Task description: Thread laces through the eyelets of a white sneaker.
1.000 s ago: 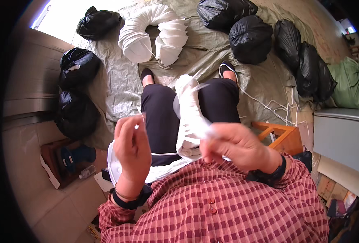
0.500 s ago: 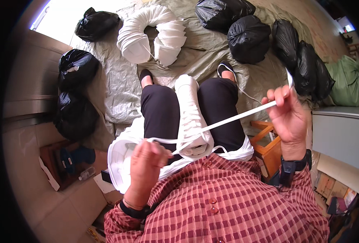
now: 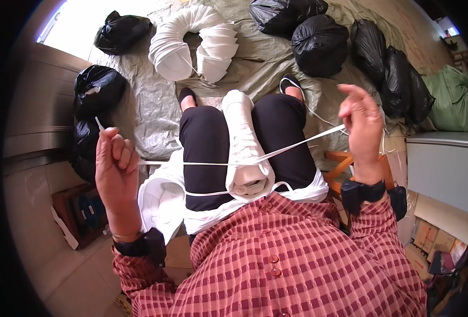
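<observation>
A white shoe upper (image 3: 244, 150) stands between my knees, toe pointing away and opening toward me. White shoelace runs through its eyelets. My left hand (image 3: 116, 177), out to the left, is closed on one end of the shoelace (image 3: 202, 164); the tip pokes up above the fingers. Off to the right and raised, my right hand (image 3: 360, 124) is closed on the other lace end (image 3: 313, 138), its index finger lifted. Both lace ends are drawn out taut from the upper. More white shoe uppers (image 3: 162, 198) lie by my left thigh and across my lap.
Stacked white uppers (image 3: 194, 39) curve in a ring on the grey-green sheet (image 3: 265, 79) ahead. Black plastic bags (image 3: 319, 45) stand on both sides, a green sack (image 3: 449, 98) at far right. A wooden stool (image 3: 339, 171) and a grey cabinet (image 3: 445, 174) are at my right.
My left hand has swung up and out to the left, drawing its lace end straight. My right hand has shifted slightly left, still holding the lace.
</observation>
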A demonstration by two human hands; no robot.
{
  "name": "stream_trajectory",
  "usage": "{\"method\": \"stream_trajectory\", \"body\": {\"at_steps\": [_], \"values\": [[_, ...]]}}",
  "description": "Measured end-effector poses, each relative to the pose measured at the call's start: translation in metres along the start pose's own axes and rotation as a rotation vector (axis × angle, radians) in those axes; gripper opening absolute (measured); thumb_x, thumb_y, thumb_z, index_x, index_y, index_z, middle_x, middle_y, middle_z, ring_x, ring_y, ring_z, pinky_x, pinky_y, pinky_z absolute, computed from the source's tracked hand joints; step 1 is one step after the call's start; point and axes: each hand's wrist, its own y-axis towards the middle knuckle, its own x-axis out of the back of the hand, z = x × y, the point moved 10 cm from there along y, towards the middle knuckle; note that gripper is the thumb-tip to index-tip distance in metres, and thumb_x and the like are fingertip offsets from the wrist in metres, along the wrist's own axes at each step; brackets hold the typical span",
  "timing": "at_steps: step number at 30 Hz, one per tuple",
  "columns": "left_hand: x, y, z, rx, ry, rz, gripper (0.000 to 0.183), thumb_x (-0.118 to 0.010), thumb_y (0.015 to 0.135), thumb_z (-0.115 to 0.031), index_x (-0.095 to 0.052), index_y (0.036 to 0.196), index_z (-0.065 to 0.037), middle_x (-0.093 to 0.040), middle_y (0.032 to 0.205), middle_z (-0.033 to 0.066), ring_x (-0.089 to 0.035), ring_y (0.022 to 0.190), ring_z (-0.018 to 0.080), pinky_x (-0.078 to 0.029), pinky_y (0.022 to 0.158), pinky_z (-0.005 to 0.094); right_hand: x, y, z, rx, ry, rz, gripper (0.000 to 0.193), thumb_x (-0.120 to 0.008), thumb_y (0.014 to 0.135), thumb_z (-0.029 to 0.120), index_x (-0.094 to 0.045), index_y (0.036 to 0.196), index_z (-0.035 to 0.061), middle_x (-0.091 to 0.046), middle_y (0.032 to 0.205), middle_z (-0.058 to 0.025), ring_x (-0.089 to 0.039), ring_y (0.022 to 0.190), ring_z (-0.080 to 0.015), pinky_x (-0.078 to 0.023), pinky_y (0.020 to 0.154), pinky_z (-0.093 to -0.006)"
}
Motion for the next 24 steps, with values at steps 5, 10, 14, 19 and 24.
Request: {"method": "stream_trajectory", "body": {"at_steps": [5,10,14,19,24], "values": [[0.002,-0.004,0.01,-0.107,0.438,0.139,0.033,-0.048,0.11,-0.02,-0.061,0.131,0.001,-0.03,0.064,-0.0068,-0.022,0.049,0.0011,-0.02,0.043,0.0203,-0.099,-0.066,0.044,0.395,-0.346,0.601,0.025,-0.07,0.087,0.0,-0.071,0.112,0.0026,-0.073,0.097,-0.0116,-0.072,0.084,-0.0259,-0.056,0.075,-0.0345],[0.017,-0.014,0.009,-0.076,0.349,0.055,0.032,-0.05,0.109,-0.021,-0.062,0.131,0.0,-0.028,0.064,-0.0069,-0.023,0.051,0.0013,-0.021,0.045,0.0207,-0.111,-0.092,0.025,0.516,-0.558,0.552,0.015,-0.07,0.085,0.001,-0.07,0.1,0.0034,-0.072,0.092,-0.0108,-0.072,0.085,-0.0289,-0.057,0.074,-0.0382],[-0.001,-0.04,0.038,-0.036,0.938,0.103,0.015,-0.062,0.101,-0.005,-0.072,0.109,0.003,-0.075,0.108,0.008,-0.064,0.079,0.0073,-0.051,0.072,0.0214,-0.124,-0.098,0.029,0.586,-0.669,0.614,0.02,-0.069,0.083,0.004,-0.069,0.102,0.004,-0.07,0.089,-0.0095,-0.071,0.083,-0.027,-0.057,0.073,-0.0371],[-0.075,-0.083,0.102,-0.112,1.451,0.462,0.017,-0.067,0.087,0.004,-0.072,0.102,-0.003,-0.069,0.084,0.0127,-0.069,0.075,0.0305,-0.055,0.066,0.0349,-0.145,-0.11,0.032,0.696,-0.95,0.734,0.023,-0.065,0.08,0.013,-0.067,0.102,0.0044,-0.064,0.084,-0.0047,-0.066,0.081,-0.021,-0.054,0.069,-0.034],[-0.09,-0.087,0.114,-0.362,1.698,0.456,0.012,-0.067,0.086,0.003,-0.069,0.098,-0.001,-0.071,0.098,0.013,-0.071,0.083,0.033,-0.057,0.071,0.0376,-0.162,-0.119,0.039,0.848,-1.128,0.794,0.018,-0.065,0.08,0.016,-0.066,0.095,0.0062,-0.061,0.079,-0.0017,-0.063,0.077,-0.0166,-0.051,0.065,-0.0301]]}}
